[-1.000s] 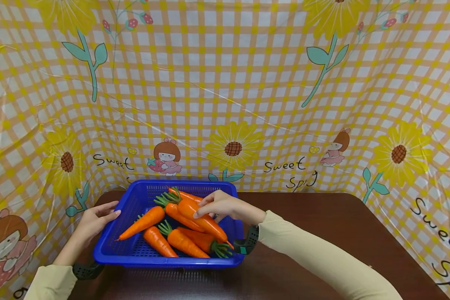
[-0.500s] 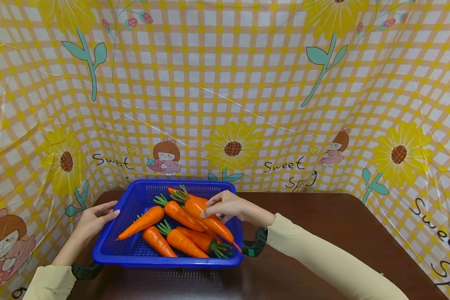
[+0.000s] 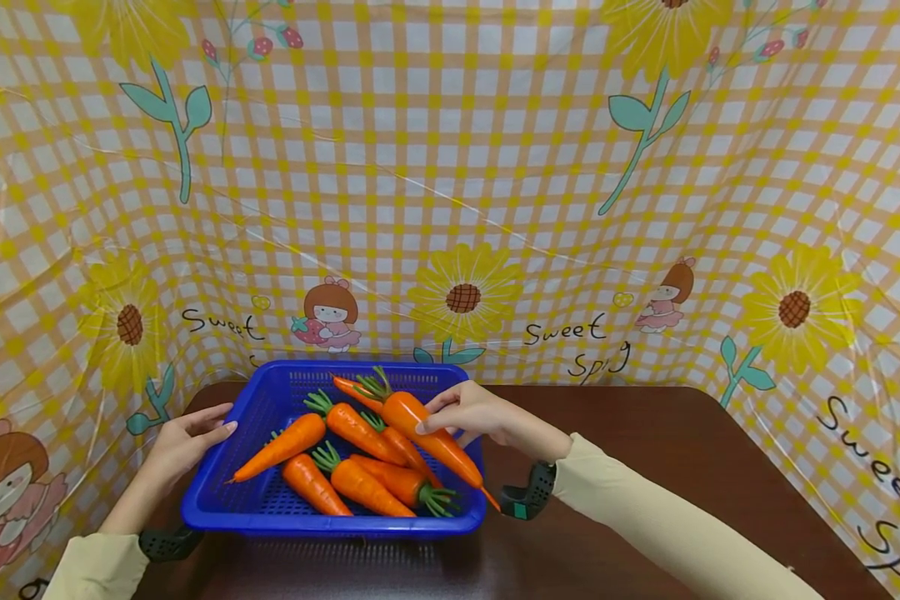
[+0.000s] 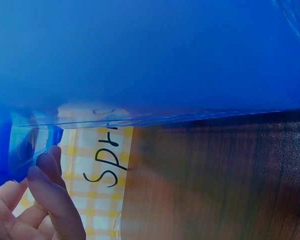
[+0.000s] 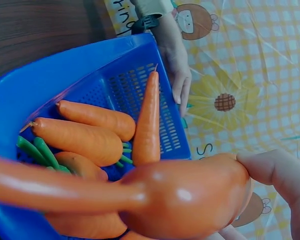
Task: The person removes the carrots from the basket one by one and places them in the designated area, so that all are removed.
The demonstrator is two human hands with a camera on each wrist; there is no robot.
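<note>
On the brown table [image 3: 630, 427], the blue basket [image 3: 330, 523] is set, its left rim touched by the left hand [image 3: 183, 446], whose fingers are loosely extended against it. By the right hand [image 3: 476, 412], one carrot [image 3: 447, 452] is pinched between thumb and fingers and held tilted over the basket, with its thin tip extending past the right rim. Progress is judged to be early: one carrot is gripped and raised but not set down; the other carrots [image 3: 354, 430] are left lying in the basket, ungripped.
</note>
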